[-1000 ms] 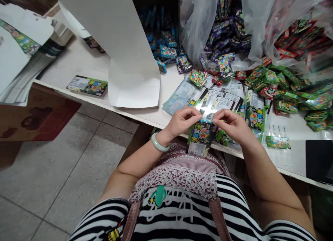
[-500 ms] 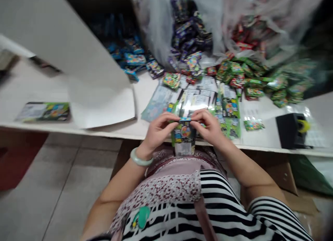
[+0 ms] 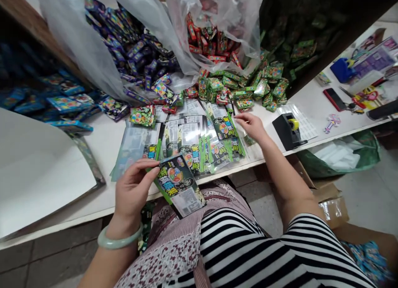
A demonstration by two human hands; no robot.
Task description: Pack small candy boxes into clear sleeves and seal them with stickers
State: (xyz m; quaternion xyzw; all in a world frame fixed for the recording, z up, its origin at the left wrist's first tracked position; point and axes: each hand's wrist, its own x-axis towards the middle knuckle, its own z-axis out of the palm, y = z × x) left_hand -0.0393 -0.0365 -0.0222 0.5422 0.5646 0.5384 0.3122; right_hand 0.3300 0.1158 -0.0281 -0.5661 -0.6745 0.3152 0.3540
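Observation:
My left hand (image 3: pixel 138 184) pinches a black-and-green printed packaging bag (image 3: pixel 175 176) by its upper left edge. The bag is tilted, with its pale barcode label low, over my lap at the table's front edge. My right hand (image 3: pixel 251 126) is over the right side of the spread bags, thumb and forefinger pinched together; whatever they hold is too small to make out. A clear packet (image 3: pixel 248 140) lies partly beneath that hand. Similar printed bags (image 3: pixel 189 149) overlap on the table between my hands, some under shiny clear film.
Small green candy packets (image 3: pixel 242 93) are heaped behind the bags. Clear sacks hold purple packets (image 3: pixel 139 51) and red packets (image 3: pixel 214 43). Blue packets (image 3: pixel 71 101) lie left, behind a curved white sheet (image 3: pixel 40 172). A black tape dispenser (image 3: pixel 287 132) stands at right, with scissors (image 3: pixel 370 95) beyond.
My right hand has let go of the bag's top edge and moved right. My left hand keeps the bag, now tilted. The view has turned to the right.

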